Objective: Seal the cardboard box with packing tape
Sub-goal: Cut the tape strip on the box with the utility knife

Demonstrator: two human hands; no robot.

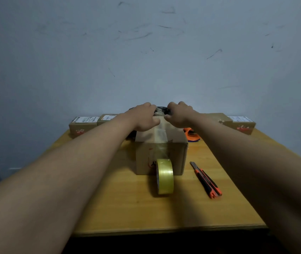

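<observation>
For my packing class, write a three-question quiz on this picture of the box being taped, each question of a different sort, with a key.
1. True or false: the tape roll stands on edge on the table, against the near side of the cardboard box.
2. Which tool lies on the table right of the roll? A) scissors B) utility knife C) marker
3. Fill in: the left hand and the right hand press at the ___ edge of the box top.

Key
1. True; a tape strip runs from it up over the top.
2. B, the utility knife.
3. Far.
</observation>
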